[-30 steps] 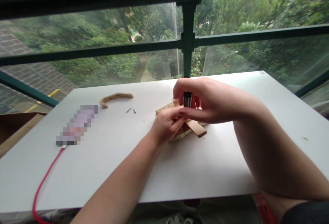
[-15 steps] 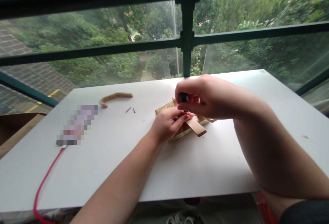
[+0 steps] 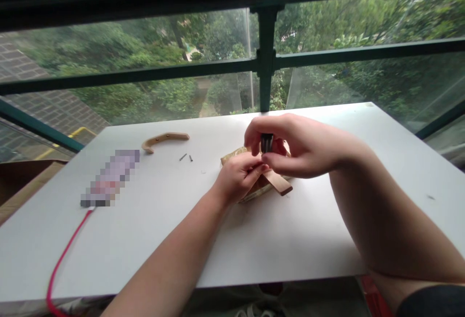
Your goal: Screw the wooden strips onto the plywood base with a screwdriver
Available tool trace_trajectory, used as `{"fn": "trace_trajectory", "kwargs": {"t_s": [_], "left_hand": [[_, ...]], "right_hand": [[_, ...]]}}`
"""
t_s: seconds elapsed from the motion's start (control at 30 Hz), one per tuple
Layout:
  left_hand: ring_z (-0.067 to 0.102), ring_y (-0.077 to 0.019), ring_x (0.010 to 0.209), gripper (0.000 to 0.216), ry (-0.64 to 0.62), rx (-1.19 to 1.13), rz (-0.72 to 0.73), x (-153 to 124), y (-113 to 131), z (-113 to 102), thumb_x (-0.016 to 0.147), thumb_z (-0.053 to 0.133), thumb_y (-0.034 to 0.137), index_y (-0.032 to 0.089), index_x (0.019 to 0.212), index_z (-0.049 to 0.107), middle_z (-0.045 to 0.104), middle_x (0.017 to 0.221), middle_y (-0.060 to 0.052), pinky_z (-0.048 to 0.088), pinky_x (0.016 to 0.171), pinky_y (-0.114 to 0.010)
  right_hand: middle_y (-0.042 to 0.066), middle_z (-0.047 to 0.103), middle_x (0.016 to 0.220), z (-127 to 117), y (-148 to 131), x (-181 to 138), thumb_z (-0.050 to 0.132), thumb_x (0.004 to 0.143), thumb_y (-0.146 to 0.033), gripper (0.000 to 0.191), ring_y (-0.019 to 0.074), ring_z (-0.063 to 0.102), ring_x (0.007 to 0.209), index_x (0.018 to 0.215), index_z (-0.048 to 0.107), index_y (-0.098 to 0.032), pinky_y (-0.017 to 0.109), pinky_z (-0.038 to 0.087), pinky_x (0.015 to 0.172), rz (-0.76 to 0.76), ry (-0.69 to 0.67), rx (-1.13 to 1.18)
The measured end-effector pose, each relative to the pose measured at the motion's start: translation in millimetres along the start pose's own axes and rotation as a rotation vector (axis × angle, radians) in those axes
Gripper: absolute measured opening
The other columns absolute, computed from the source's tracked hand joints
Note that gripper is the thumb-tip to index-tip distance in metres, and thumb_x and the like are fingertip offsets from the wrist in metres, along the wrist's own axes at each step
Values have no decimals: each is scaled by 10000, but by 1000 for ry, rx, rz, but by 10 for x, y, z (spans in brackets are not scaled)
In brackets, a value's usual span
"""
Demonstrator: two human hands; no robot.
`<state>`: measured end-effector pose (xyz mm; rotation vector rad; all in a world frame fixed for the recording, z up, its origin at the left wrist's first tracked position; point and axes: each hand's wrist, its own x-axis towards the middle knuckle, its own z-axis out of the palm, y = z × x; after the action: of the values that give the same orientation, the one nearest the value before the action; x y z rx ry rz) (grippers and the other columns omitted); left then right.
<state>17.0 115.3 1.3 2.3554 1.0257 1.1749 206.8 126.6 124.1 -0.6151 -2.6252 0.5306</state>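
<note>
Well, handle [image 3: 267, 143] in right grip [image 3: 305, 146].

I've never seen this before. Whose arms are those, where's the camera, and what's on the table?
There's no machine: those are a person's bare arms, seen from a camera worn on the head. The right hand holds a cylindrical black-and-silver tool handle. Below, the left hand is at a flat, pale wooden strip; what its fingertips pinch is hidden. A yellowish patterned object lies underneath, mostly covered. Toward the left of the smooth white table lie a curved pale wooden piece, two thin dark metal pieces, and a pixelated oblong item with a red cable.
</note>
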Motion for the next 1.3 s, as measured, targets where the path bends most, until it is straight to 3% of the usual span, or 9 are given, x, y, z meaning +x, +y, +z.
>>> {"fn": "trace_trajectory", "kwargs": {"t_s": [0.1, 0.23, 0.43, 0.73, 0.9, 1.03, 1.3], "left_hand": [[671, -147, 839, 196, -9, -18, 3, 6, 15, -14, 933, 568, 268, 201, 923, 753, 746, 912, -17, 518, 785, -238], [681, -133, 841, 189, -8, -49, -3, 15, 31, -16, 936, 577, 258, 200, 912, 755, 753, 918, -21, 520, 803, -228], [685, -144, 832, 176, -8, -20, 18, 14, 20, -2, 930, 575, 229, 185, 900, 744, 754, 886, -26, 529, 797, -244], [673, -146, 799, 168, 6, 69, 76, 3, -11, 9, 912, 561, 170, 184, 874, 725, 734, 863, -17, 524, 728, -240], [672, -157, 873, 162, -4, 40, 54, 3, -14, 0, 915, 554, 171, 186, 952, 711, 727, 931, -23, 519, 763, -248], [665, -168, 872, 158, -41, 34, -14, -4, -10, -2, 920, 557, 206, 188, 923, 714, 716, 917, -26, 513, 742, -259], [648, -134, 825, 180, -40, 5, 39, 14, 11, -16, 945, 541, 209, 190, 918, 718, 721, 883, -17, 504, 775, -234]], "right_hand": [[18, 692, 987, -35, -1, -34, 528, 764, -104, 330, 107, 598, 764, 1071, 619, -183, 213, 412, 660, 28, -9, 5], [0, 695, 889, -55, -1, -48, 539, 840, -191, 215, 108, 589, 727, 1024, 650, -199, 219, 393, 629, 123, 21, -94], [-39, 602, 727, -18, -29, -20, 597, 842, -267, 71, 79, 474, 612, 884, 595, -210, 219, 310, 546, 132, 33, -181], [-64, 453, 636, 88, 30, 45, 659, 828, -345, 315, 70, 348, 575, 758, 383, -209, 217, 255, 521, 41, 92, -185], [-38, 554, 726, 50, 4, 12, 618, 825, -301, 154, 88, 435, 627, 877, 511, -204, 221, 315, 560, 45, 65, -157], [-8, 616, 835, 5, -28, -20, 543, 788, -167, 270, 102, 500, 684, 1056, 552, -201, 226, 361, 603, 38, -8, -107], [-24, 617, 769, -13, -61, -27, 536, 841, -221, 66, 93, 488, 640, 900, 564, -210, 220, 331, 567, 162, -9, -150]]}}
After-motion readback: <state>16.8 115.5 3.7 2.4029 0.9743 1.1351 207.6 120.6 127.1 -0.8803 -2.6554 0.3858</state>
